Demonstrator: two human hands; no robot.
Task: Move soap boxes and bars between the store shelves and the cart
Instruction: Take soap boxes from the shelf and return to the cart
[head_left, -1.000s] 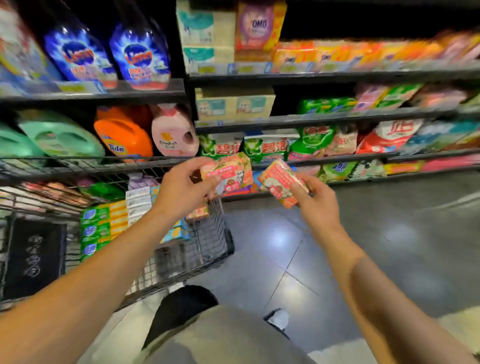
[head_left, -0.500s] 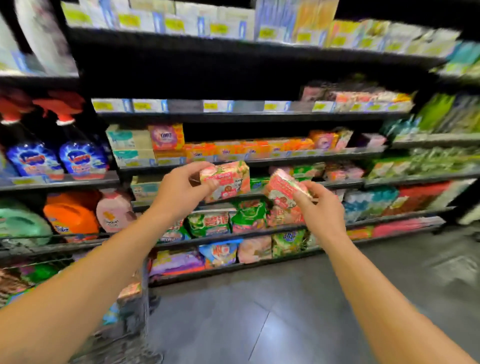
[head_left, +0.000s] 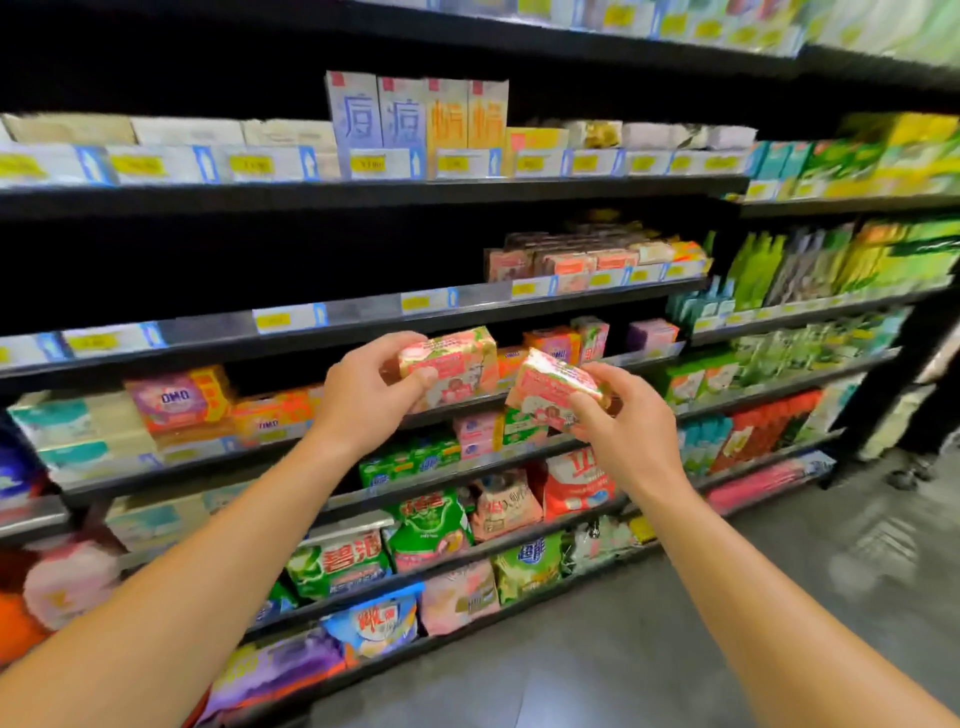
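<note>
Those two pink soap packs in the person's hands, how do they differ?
The left hand holds its soap pack nearly level and higher; the right hand holds its soap pack tilted and lower. Both look the same: pink-and-green wrappers, gripped in front of the shelves.

a single head-worn wide-angle view looks forward and slightly down, close to the store shelves, which fill the frame at arm's reach.

Both bare forearms reach forward and up, side by side. The left hand and the right hand each have fingers and thumb curled in a pinch.
</note>
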